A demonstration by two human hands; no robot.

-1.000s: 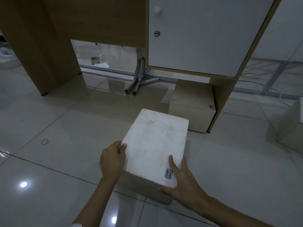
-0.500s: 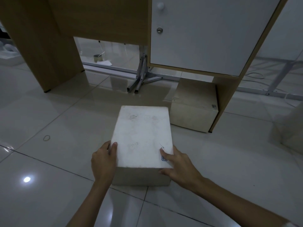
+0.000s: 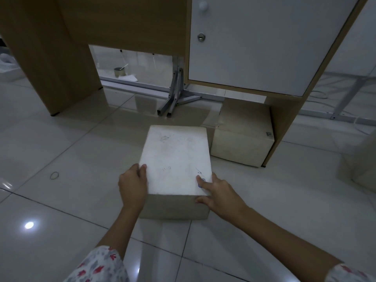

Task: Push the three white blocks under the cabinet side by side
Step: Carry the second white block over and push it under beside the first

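A white block sits on the tiled floor, out in front of the cabinet and not yet under it. The left hand grips its near left edge, fingers curled on top. The right hand presses its near right corner, forefinger on top, thumb on the front face.

A second block lies just beside it to the right, partly under the cabinet against the side panel. At the far right edge a pale shape, possibly the third block, is too cut off to tell.

Left of the opening stands a metal leg. A rubber band lies on the floor well to the left.

Risks, as a judgement: an uneven push could turn the block so its far right corner jams against the second block, or it could drift left into the leg.
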